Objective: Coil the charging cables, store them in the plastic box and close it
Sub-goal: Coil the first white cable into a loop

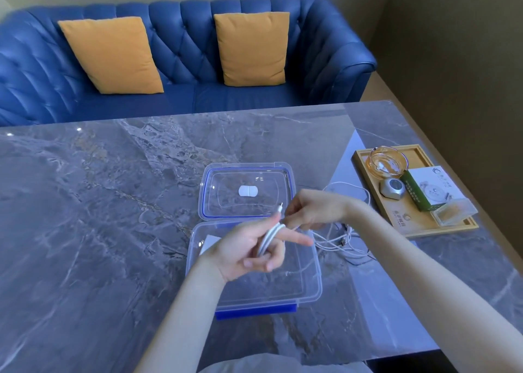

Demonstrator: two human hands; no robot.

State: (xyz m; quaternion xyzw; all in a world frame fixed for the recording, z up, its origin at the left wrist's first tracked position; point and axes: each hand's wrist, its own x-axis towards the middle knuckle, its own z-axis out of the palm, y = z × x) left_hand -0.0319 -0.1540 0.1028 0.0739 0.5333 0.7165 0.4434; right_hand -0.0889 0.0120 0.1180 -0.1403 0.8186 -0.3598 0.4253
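Observation:
A clear plastic box [308,290] with blue clips stands open on the marble table, its lid [246,191] lying flat just behind it. Over the box, my left hand [252,251] has a white charging cable [268,238] wound in loops around its fingers. My right hand [311,210] pinches the same cable close to its plug end, just above the left fingers. More loose white cables [339,241] lie tangled on the table to the right of the box. A white card lies inside the box at its left end.
A wooden tray [368,160] at the right edge holds a glass ashtray [387,162], a small grey clock, a green and white carton [430,187] and a clear toothpick box. A blue sofa [184,61] with two yellow cushions stands behind the table.

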